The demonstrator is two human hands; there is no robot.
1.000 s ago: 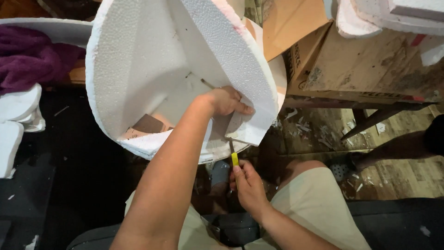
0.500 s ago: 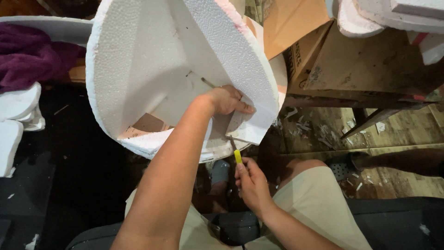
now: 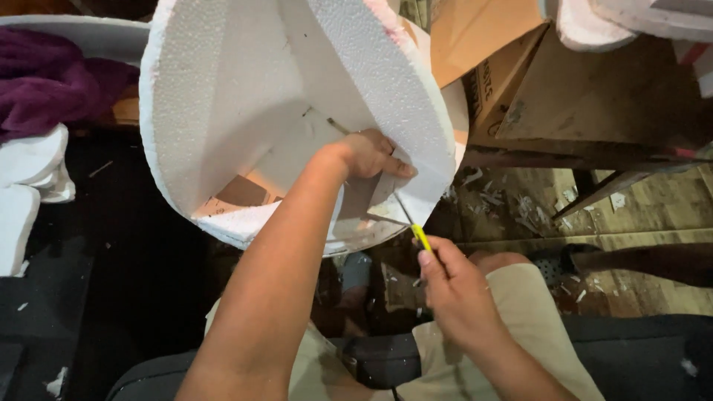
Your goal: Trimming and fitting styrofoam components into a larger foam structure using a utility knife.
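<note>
Styrofoam shell [image 3: 245, 111] tilts toward me, my left hand [image 3: 368, 154] clamping its cut edge steady while my right hand [image 3: 454, 289] grips a yellow-handled knife [image 3: 413, 225] slicing it.

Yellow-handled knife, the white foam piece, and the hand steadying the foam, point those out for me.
yellow-handled knife [image 3: 420, 238], head view, on its yellow handle.
white foam piece [image 3: 215, 96], head view, on its broad inner face.
left hand [image 3: 368, 154], head view, on the back of the hand.
</note>
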